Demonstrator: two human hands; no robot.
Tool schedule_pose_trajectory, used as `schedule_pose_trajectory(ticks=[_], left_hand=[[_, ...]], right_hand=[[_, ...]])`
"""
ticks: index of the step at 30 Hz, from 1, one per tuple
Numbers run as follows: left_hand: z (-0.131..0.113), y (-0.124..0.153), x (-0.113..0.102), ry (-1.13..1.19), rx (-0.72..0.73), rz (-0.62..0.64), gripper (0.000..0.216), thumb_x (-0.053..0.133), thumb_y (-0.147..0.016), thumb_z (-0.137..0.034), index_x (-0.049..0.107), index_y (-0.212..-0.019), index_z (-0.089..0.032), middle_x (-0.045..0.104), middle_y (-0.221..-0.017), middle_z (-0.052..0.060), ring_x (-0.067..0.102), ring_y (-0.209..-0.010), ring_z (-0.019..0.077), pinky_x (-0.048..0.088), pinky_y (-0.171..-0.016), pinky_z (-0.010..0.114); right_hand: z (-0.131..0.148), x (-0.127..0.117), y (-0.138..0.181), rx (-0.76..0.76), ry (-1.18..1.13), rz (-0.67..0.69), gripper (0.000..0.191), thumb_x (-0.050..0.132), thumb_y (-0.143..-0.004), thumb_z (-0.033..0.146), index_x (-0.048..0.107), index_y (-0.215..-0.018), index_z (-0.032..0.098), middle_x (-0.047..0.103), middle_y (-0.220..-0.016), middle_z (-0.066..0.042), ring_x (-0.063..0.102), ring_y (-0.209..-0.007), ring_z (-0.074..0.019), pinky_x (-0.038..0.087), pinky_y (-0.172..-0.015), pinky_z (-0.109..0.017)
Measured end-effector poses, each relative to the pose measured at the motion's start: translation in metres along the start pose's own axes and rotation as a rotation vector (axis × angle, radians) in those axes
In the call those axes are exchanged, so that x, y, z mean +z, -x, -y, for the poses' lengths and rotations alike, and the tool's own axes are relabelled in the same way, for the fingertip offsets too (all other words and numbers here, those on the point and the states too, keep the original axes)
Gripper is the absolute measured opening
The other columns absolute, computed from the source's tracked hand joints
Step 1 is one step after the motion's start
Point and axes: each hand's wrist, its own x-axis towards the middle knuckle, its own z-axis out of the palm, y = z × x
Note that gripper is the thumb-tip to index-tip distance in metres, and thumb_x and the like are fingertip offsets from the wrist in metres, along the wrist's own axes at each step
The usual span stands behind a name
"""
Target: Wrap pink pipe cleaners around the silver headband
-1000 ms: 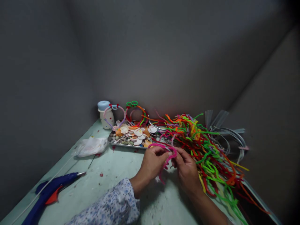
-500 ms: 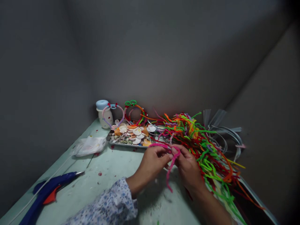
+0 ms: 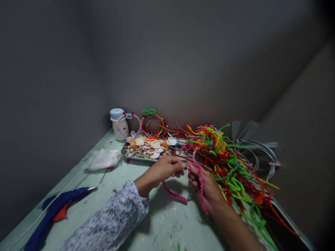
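My left hand [image 3: 165, 169] and my right hand [image 3: 205, 184] meet over the pale green table [image 3: 125, 195], both pinched on a pink pipe cleaner [image 3: 201, 184]. One stretch of it drapes over my right hand's fingers and hangs down. Another stretch curves under my left hand and lies on the table. Just right of my hands sprawls a big pile of red, green, orange and yellow pipe cleaners [image 3: 230, 167].
A metal tray of shells [image 3: 146, 148] sits behind my hands, with pipe-cleaner headbands [image 3: 141, 122] and a small white jar [image 3: 119, 123] against the wall. A blue glue gun [image 3: 57, 209] lies at the left, near a crumpled plastic bag [image 3: 103, 158]. Plain grey headbands [image 3: 259, 150] lie far right.
My left hand has drawn left and down, pulling the pink pipe cleaner out longer; its free end now lies on the table. My right hand has turned and lowered a little.
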Motion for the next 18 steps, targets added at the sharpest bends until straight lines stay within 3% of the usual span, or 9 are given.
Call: schedule_pose_trajectory(ticks=[3,7,18], left_hand=[[-0.003,0.003,0.003,0.054,-0.038,0.041,0.023,0.060,-0.074,-0.034,0.063,-0.075,-0.011,0.054,-0.059,-0.001,0.041,-0.051,0.0066,0.027,-0.050,0.021],[-0.011,0.008,0.004,0.120,-0.091,0.076,0.019,0.062,-0.071,-0.030,0.064,-0.073,-0.011,0.044,-0.052,-0.004,0.032,-0.047,0.0056,0.018,-0.047,0.023],[-0.003,0.006,0.010,0.171,-0.104,0.108,0.016,0.050,-0.072,-0.026,0.057,-0.066,-0.013,0.044,-0.055,-0.003,0.031,-0.046,0.0063,0.017,-0.044,0.024]], right_hand=[[0.005,0.001,0.002,-0.041,0.120,-0.001,0.015,0.072,-0.072,0.029,0.068,-0.081,0.017,0.052,-0.067,0.002,0.040,-0.057,-0.0084,0.032,-0.049,-0.019],[0.017,0.002,0.007,-0.128,0.323,0.094,0.010,0.067,-0.075,0.028,0.066,-0.076,0.018,0.055,-0.067,0.001,0.044,-0.063,-0.0121,0.036,-0.059,-0.024],[0.020,-0.011,0.003,-0.152,0.396,0.142,0.008,0.065,-0.078,0.029,0.062,-0.082,0.023,0.058,-0.072,0.001,0.051,-0.068,-0.0145,0.038,-0.067,-0.026]])
